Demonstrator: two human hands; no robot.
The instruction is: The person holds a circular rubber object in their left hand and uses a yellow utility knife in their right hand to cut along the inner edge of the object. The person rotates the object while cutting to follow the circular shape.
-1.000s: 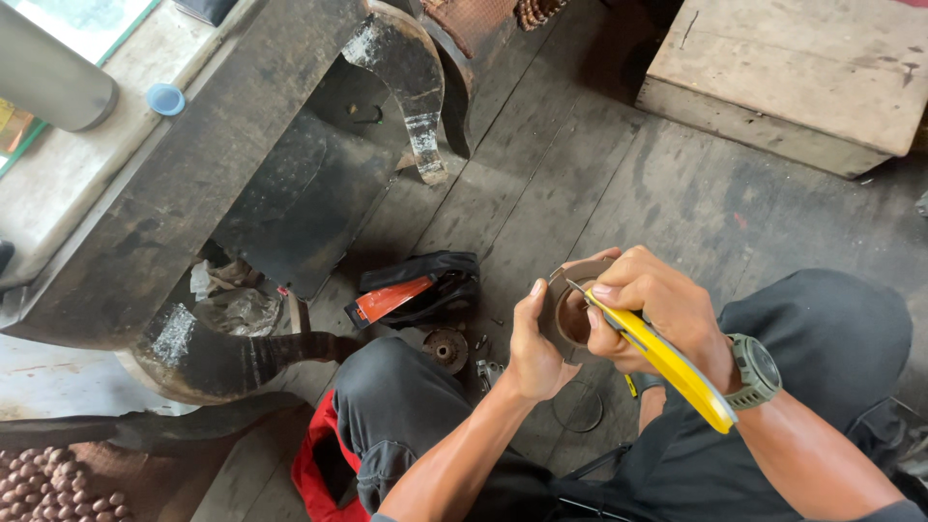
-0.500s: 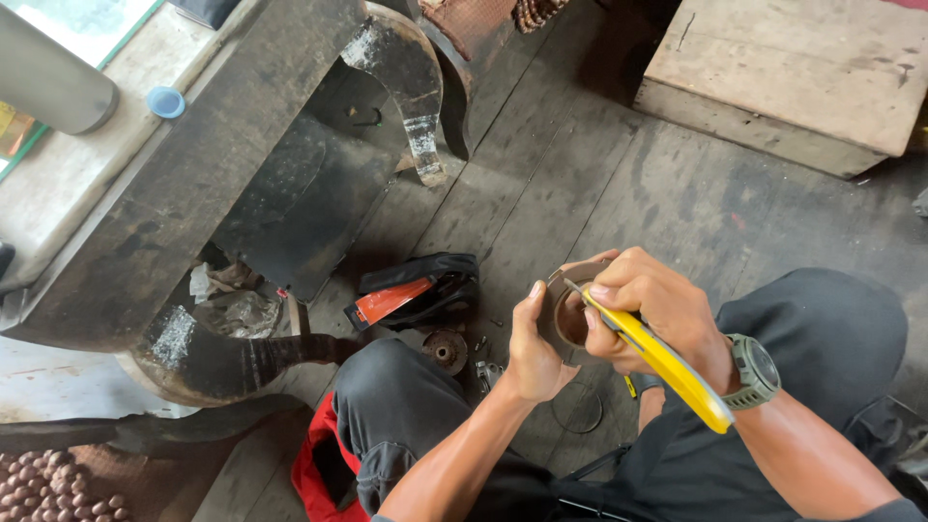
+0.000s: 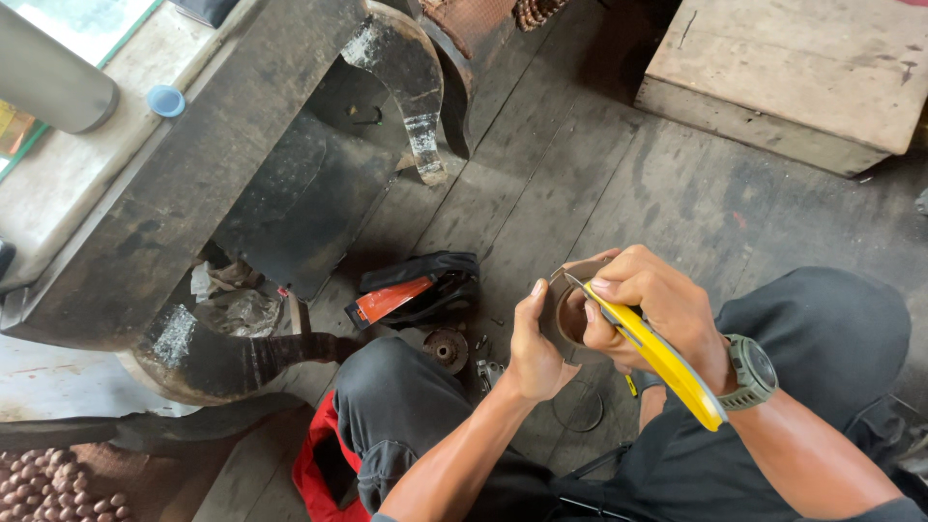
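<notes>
I am sitting on a dark wooden floor, looking down at both hands over my lap. My left hand [image 3: 535, 343] grips a brown ring-shaped part [image 3: 563, 307] from its left side. My right hand [image 3: 657, 304] holds a yellow-handled utility knife [image 3: 657, 353], with the blade tip resting on the top edge of the ring. A green wristwatch [image 3: 749, 372] is on my right wrist. The inside of the ring is partly hidden by my fingers.
A dark carved wooden table [image 3: 193, 184] with curved legs stands to the left. On the floor lie a black pouch with a red tool [image 3: 411, 290], a small rusty round part [image 3: 447, 348] and a thin wire ring [image 3: 578, 406]. A wooden box [image 3: 793, 77] sits at the upper right.
</notes>
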